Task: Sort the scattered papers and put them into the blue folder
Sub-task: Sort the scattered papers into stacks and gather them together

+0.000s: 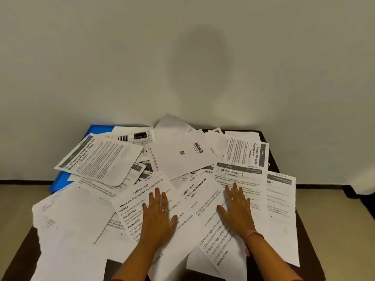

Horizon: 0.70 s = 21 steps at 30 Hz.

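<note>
Both hands flat, left hand point(158, 213) and right hand point(237, 207) pressing loose white printed papers point(182, 157) overhanging dark table's point(304, 230) near edge; a hasty sweep risks sheets sliding off, blue plastic folder point(60, 179) buried at far-left corner.

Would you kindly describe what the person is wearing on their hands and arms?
Both forearms are bare, with no sleeves over them. The left hand has a ring on one of its fingers. The right hand also wears a ring, and a thin pink bracelet circles its wrist. A strip of reddish cloth shows at the bottom edge by both arms.
</note>
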### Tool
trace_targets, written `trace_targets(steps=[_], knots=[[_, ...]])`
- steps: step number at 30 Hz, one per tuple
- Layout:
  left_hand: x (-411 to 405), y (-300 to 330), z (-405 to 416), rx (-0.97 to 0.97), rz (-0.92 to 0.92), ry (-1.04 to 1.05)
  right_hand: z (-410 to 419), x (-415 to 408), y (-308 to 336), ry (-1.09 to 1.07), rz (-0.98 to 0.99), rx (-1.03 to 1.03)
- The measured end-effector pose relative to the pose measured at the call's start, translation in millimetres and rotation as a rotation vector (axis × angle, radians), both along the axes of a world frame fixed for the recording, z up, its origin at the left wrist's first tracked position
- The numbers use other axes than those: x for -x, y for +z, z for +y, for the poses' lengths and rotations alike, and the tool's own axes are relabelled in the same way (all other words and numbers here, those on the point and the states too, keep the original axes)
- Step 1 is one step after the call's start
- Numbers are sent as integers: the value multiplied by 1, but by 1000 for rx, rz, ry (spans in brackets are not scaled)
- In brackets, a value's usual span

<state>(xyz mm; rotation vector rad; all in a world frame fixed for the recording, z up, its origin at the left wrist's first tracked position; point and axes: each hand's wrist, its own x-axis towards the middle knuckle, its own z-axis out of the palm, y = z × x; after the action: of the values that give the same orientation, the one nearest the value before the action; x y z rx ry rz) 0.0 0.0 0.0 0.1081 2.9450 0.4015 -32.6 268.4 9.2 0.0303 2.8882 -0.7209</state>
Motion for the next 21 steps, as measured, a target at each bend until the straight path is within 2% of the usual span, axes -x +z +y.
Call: trace_targets(steps=[3, 8, 16, 21], knots=[[-11, -13, -2, 5, -121, 59, 1, -6, -15, 31, -145, -145], [-16, -18, -4, 6, -247, 112, 0, -9, -23, 34, -235, -153], [-6, -6, 3, 81, -268, 141, 1, -5, -20, 0, -204, -155], [10, 3, -2, 161, -180, 82, 1, 6, -14, -75, -185, -119]])
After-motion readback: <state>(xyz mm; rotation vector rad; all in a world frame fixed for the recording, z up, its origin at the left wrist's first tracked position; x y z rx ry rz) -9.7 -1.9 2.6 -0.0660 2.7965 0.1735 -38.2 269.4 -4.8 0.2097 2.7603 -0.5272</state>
